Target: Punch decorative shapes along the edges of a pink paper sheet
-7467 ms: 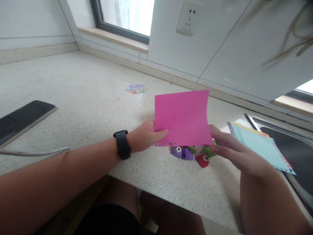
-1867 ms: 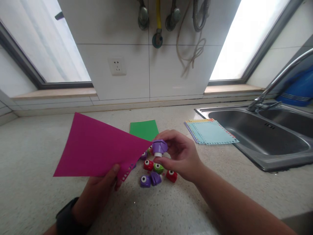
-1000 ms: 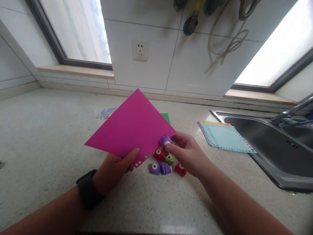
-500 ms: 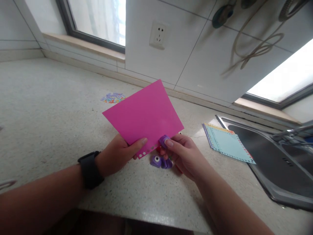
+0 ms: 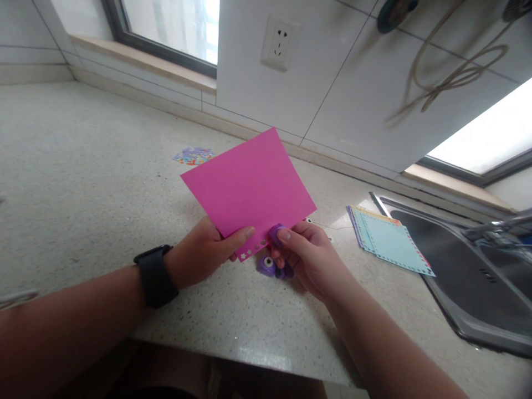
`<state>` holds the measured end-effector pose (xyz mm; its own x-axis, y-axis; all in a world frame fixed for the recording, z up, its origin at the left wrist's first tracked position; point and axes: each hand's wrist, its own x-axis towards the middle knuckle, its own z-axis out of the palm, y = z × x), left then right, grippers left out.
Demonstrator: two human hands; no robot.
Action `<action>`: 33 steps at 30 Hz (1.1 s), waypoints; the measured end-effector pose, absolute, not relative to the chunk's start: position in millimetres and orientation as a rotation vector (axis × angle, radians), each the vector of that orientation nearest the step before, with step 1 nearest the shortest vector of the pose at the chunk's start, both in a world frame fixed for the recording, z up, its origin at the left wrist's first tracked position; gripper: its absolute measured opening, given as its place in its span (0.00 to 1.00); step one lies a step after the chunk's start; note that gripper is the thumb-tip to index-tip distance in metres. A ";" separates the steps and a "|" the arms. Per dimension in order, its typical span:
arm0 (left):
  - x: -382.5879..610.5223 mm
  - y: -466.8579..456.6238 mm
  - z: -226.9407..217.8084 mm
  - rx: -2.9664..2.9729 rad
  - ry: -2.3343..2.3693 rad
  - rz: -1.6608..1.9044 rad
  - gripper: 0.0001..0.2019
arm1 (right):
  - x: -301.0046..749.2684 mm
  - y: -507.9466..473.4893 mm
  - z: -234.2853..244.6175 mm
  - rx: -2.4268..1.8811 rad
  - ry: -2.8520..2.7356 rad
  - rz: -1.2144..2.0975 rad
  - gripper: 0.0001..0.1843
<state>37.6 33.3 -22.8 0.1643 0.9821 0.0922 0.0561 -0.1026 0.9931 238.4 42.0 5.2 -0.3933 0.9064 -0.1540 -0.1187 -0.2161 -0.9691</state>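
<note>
My left hand [image 5: 203, 256], with a black watch on its wrist, pinches the lower edge of a pink paper sheet [image 5: 249, 185] held above the counter. Small star-shaped holes run along that edge. My right hand [image 5: 305, 260] is closed on a small purple paper punch [image 5: 275, 233] clamped onto the same edge, thumb pressing on top. Beneath the hands, another purple punch [image 5: 266, 266] lies on the counter; other punches are mostly hidden by my right hand.
The speckled counter [image 5: 83, 183] carries a stack of coloured sheets with a light blue one on top [image 5: 388, 241] beside a steel sink [image 5: 477, 271]. A small heap of punched paper bits [image 5: 193, 156] lies further back. A wall socket [image 5: 276, 41] and hanging cords sit above.
The view swung left and down. My right hand brought the purple punch onto the pink sheet's lower edge, and the sheet turned so that edge faces me; the row of punched stars has grown.
</note>
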 end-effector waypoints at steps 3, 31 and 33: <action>37.8 33.3 -22.7 1.415 1.046 1.151 0.09 | 237.5 42.2 3.6 -1.011 -1.274 1.700 0.18; 37.4 32.3 -20.2 1.509 1.025 1.168 0.11 | 233.5 44.6 2.0 -0.922 -1.287 1.688 0.13; 37.0 31.7 -20.7 1.497 1.019 1.157 0.09 | 233.8 44.7 2.1 -0.916 -1.282 1.691 0.13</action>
